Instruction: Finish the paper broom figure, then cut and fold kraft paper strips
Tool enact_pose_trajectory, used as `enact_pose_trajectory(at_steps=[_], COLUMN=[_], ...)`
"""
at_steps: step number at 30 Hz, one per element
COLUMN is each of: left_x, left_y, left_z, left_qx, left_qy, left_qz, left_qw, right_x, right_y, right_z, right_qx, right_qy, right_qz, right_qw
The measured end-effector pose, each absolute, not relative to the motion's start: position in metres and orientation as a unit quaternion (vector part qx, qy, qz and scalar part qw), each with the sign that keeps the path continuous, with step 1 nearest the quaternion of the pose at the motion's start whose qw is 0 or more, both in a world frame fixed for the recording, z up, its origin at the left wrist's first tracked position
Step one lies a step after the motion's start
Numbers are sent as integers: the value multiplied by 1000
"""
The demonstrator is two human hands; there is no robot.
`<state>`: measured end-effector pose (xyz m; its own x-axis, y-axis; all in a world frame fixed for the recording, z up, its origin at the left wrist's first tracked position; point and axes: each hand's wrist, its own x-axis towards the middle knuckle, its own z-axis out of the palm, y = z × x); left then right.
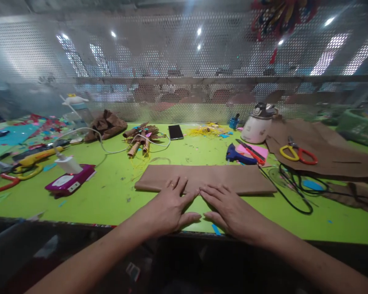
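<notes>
A long folded strip of brown paper (227,175) lies flat across the green table in front of me. My left hand (174,204) rests on its near edge, the fingers stretched out and a ring on one of them. Beside it, my right hand (223,206) lies flat on the same edge with its fingers extended. The two index fingertips almost meet at the middle of the fold, and both thumbs point inward over the tabletop. Neither hand grips anything. A small blue paper scrap (216,229) sits below the right thumb.
Behind the paper are a phone (176,132), rolled brown paper tubes (138,143) and a blue glue gun (239,155). Scissors (298,155) lie on brown sheets (331,139) at right, near a black cable (303,210). A purple power strip (70,181) stands left. A perforated screen (184,61) backs the table.
</notes>
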<state>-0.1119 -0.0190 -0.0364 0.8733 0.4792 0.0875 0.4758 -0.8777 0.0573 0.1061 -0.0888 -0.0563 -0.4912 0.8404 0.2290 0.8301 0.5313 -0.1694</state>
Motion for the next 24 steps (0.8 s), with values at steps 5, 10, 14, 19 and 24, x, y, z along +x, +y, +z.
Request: enact_pose_trajectory(at_steps=[5,10,14,19,24], left_x=[-110,-106,-105,-106,-107], left_y=[-18,-21,-27,-34,-35], left_z=[-34,-32,-34,-33,-33], left_qx=[971,974,973,971,970], left_qy=[231,217,214,229,231], left_qz=[57,71,82,73,73], left_qw=[27,3,0,1,23], right_x=[105,103,102,102,102], right_y=[-88,-89,-90,-91,-91], right_z=[-56,-53,-52,-53,-55], right_qx=[-486,-487,-488,-489,-493], right_qy=[-866,-865,-862,-861,-856], right_qz=[12,2,2,11,20], right_qw=[117,124,134,141,155])
